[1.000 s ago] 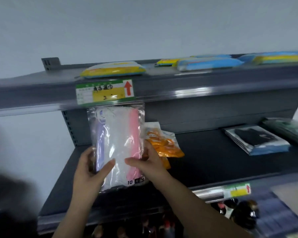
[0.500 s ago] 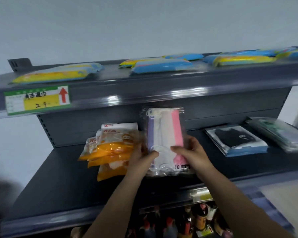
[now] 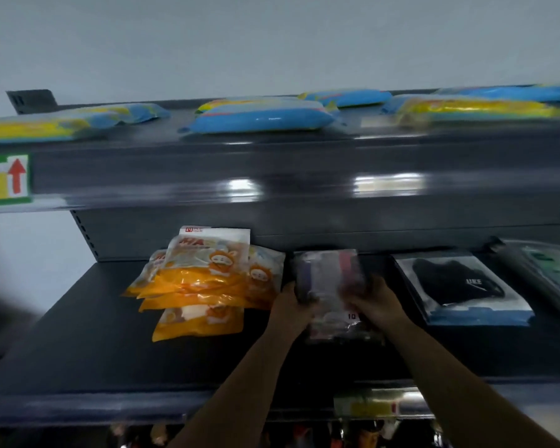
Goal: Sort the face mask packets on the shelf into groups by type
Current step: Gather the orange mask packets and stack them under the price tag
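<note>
A clear packet of purple, white and pink masks (image 3: 332, 282) lies nearly flat on the dark middle shelf (image 3: 88, 344), blurred by motion. My left hand (image 3: 293, 307) grips its left edge and my right hand (image 3: 377, 302) grips its right edge. To its left a fanned pile of orange mask packets (image 3: 207, 286) rests on the shelf. To its right sits a packet with a black mask (image 3: 459, 286), and beyond that a dark green-tinted packet (image 3: 543, 273) at the far right.
The upper shelf (image 3: 272, 169) carries several blue and yellow packets (image 3: 259, 119) and a green and yellow price tag with a red arrow (image 3: 5, 181). Another price tag (image 3: 369, 407) sits on the middle shelf's front rail. Bottles show dimly below.
Both hands carried the clear packet rightward from in front of the orange pile and lowered it from upright to nearly flat on the shelf between the orange pile and the black mask packet.
</note>
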Tool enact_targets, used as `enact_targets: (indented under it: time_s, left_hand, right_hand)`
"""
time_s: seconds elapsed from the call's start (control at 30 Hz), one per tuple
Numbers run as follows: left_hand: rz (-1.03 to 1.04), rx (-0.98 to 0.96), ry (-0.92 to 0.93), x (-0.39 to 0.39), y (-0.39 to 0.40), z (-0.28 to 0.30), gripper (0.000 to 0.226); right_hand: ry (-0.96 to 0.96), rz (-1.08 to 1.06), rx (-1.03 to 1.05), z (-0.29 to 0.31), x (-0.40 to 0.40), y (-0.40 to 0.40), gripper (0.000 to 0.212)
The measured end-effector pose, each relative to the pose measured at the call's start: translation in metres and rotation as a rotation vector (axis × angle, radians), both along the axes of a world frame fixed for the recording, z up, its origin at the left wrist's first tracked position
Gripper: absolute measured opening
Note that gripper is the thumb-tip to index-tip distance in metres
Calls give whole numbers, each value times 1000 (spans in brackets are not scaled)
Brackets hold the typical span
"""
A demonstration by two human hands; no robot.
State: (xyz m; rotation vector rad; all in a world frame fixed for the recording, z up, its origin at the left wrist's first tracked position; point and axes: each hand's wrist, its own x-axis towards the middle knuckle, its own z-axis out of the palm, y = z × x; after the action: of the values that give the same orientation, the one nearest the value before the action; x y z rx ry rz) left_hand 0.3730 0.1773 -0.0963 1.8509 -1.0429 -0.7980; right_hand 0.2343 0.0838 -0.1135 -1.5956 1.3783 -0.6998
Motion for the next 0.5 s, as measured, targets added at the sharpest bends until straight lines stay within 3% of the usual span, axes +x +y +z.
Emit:
enact_targets:
  time_s: [0.13,0.2,0.27,0.4,0.5]
  left_hand:
    - [46,-130,-145,4,12,4,66]
    - [71,-209,-202,12,25,7,45]
    - [106,-282,-273,28,39,8,37]
    - [209,-287,-525,67,66,17,47]
    - [292,-223,-548,99,82,26,60]
  right_hand:
    - [249,77,-278,18,8,7,68]
    - [238,127,-499,31,20,18,74]
    - [169,215,-601,39,39,29,66]
    - [-4,355,-387,45,79,47,55]
    - [-48,392,-166,46,107,52,58]
